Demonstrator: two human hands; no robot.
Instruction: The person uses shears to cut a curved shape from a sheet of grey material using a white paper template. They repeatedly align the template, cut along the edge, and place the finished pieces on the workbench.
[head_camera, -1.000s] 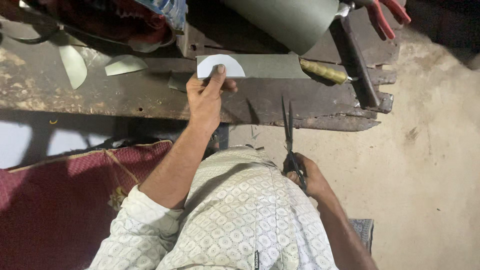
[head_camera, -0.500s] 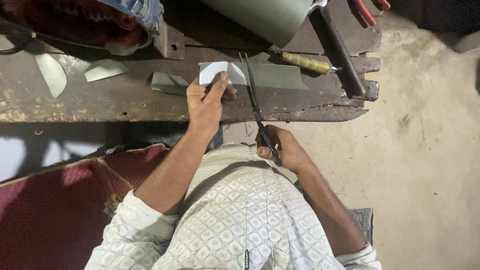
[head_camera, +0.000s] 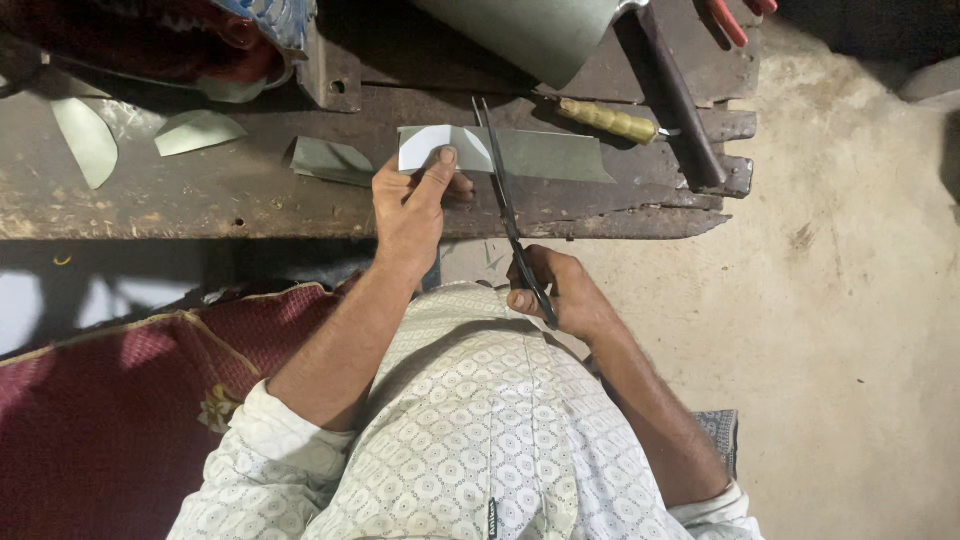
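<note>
My left hand (head_camera: 410, 205) presses a grey metal strip (head_camera: 545, 155) flat on the dark workbench (head_camera: 200, 195), thumb on a white half-round template (head_camera: 432, 148) lying on the strip. My right hand (head_camera: 560, 290) grips the handles of long black shears (head_camera: 505, 200). Their blades point away from me and reach across the strip just right of the template.
Curved metal offcuts (head_camera: 85, 140) and a folded grey piece (head_camera: 330, 160) lie left on the bench. A yellow-handled tool (head_camera: 605, 120), a dark bar (head_camera: 680, 95) and a large rolled sheet (head_camera: 530, 35) sit at the back. A red cushion (head_camera: 110, 400) lies left; concrete floor (head_camera: 850, 300) is on the right.
My right hand has carried the shears up and left from beside my lap, so the blades now lie across the strip. The left hand stays on the template.
</note>
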